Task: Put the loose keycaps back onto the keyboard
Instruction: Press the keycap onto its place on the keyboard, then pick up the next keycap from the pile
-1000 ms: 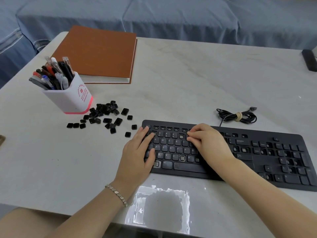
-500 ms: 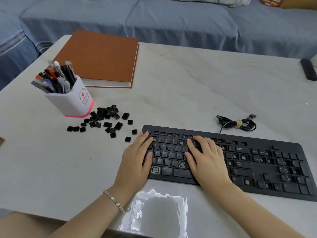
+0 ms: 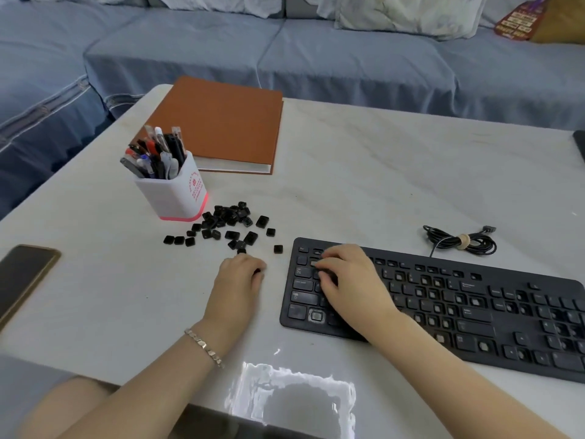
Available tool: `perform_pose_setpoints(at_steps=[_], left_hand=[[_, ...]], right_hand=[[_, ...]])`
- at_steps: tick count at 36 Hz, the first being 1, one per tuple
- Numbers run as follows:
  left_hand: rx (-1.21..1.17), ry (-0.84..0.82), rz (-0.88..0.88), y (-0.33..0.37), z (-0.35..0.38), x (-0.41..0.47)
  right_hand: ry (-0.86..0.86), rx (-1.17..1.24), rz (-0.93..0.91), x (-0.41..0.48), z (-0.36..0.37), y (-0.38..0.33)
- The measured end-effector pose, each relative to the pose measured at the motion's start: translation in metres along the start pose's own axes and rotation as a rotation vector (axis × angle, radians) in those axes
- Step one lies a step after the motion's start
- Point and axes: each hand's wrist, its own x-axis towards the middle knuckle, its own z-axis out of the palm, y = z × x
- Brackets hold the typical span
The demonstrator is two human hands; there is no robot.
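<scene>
The black keyboard (image 3: pixel 474 315) lies on the white table at the right, with several keys bare of caps. Loose black keycaps (image 3: pixel 228 223) are scattered to its left, beside the pen holder. My left hand (image 3: pixel 237 286) rests on the table between the pile and the keyboard's left end, its fingers curled over one small black keycap (image 3: pixel 258 272). My right hand (image 3: pixel 351 280) lies on the keyboard's left part, bent fingertips pressing down on the upper rows. What is under those fingertips is hidden.
A white pen holder (image 3: pixel 172 191) full of pens stands just behind the keycaps, with a brown notebook (image 3: pixel 221 125) behind it. A phone (image 3: pixel 22 274) lies at the left edge. The coiled keyboard cable (image 3: pixel 460 242) sits behind the keyboard. A blue sofa runs along the far side.
My left hand left the keyboard and moved left onto the table, curling over a keycap. My right hand slid left along the keyboard and bent its fingers. The view shifted left.
</scene>
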Motion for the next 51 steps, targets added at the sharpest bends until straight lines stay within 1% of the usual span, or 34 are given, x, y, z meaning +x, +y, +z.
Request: perform_pose_setpoints(at_steps=[1, 3, 6, 8, 10, 12, 14, 16, 20, 21, 22, 25, 27, 29, 30, 31, 33, 36, 37, 41, 44, 48, 51], left_hand=[[0.015, 0.002, -0.008, -0.002, -0.003, -0.003], [0.044, 0.008, -0.018, -0.007, -0.010, -0.009], [0.058, 0.016, -0.059, -0.014, -0.021, -0.019], [0.001, 0.038, -0.102, -0.022, -0.028, -0.024], [-0.112, 0.083, -0.164, -0.027, -0.035, -0.028], [-0.236, 0.121, -0.273, -0.031, -0.042, -0.029], [-0.421, 0.151, -0.417, -0.033, -0.046, -0.030], [-0.706, 0.174, -0.558, -0.032, -0.051, -0.029], [-1.273, 0.152, -0.803, -0.021, -0.065, -0.023], [-1.379, 0.140, -0.841, -0.018, -0.068, -0.021], [-1.462, 0.129, -0.866, -0.015, -0.070, -0.018], [-1.663, 0.095, -0.895, -0.006, -0.073, -0.014], [-1.735, 0.076, -0.895, 0.001, -0.070, -0.012], [-1.779, 0.035, -0.885, 0.010, -0.068, -0.011], [-1.797, 0.011, -0.881, 0.014, -0.067, -0.011], [-1.816, -0.014, -0.875, 0.017, -0.064, -0.011], [-1.838, -0.060, -0.871, 0.025, -0.061, -0.011], [-1.847, -0.072, -0.888, 0.033, -0.053, -0.010], [-1.855, -0.098, -0.882, 0.036, -0.053, -0.011], [-1.889, -0.211, -0.857, 0.046, -0.049, -0.013], [-1.884, -0.218, -0.884, 0.055, -0.047, -0.013], [-1.899, -0.303, -0.868, 0.067, -0.047, -0.017], [-1.818, -0.289, -0.901, 0.072, -0.042, -0.019]], right_hand=[[-0.034, 0.002, -0.032, 0.006, 0.002, -0.006], [-0.169, 0.015, -0.091, 0.019, 0.005, -0.019], [-0.334, 0.001, -0.111, 0.036, 0.017, -0.032], [-0.374, -0.090, -0.111, 0.048, 0.027, -0.038], [-0.395, -0.216, -0.128, 0.058, 0.033, -0.043], [-0.401, -0.374, -0.160, 0.065, 0.035, -0.048], [-0.412, -0.471, -0.184, 0.070, 0.036, -0.052], [-0.405, -0.526, -0.194, 0.073, 0.039, -0.054], [-0.388, -0.521, -0.208, 0.073, 0.043, -0.052], [-0.383, -0.460, -0.188, 0.070, 0.043, -0.050], [-0.369, -0.347, -0.139, 0.067, 0.042, -0.049], [-0.243, 0.202, 0.123, 0.053, 0.028, -0.055], [-0.172, 0.590, 0.294, 0.042, 0.017, -0.060], [-0.179, 0.969, 0.439, 0.030, 0.006, -0.063], [-0.191, 1.121, 0.500, 0.025, 0.001, -0.063], [-0.200, 1.239, 0.549, 0.019, -0.005, -0.062], [-0.199, 1.386, 0.601, 0.007, -0.015, -0.060], [-0.184, 1.453, 0.602, -0.007, -0.029, -0.057], [-0.181, 1.454, 0.590, -0.010, -0.033, -0.056], [-0.166, 1.414, 0.524, -0.021, -0.051, -0.052], [-0.122, 1.391, 0.484, -0.027, -0.062, -0.048], [-0.070, 1.311, 0.468, -0.032, -0.071, -0.044], [-0.062, 1.245, 0.487, -0.036, -0.075, -0.041]])
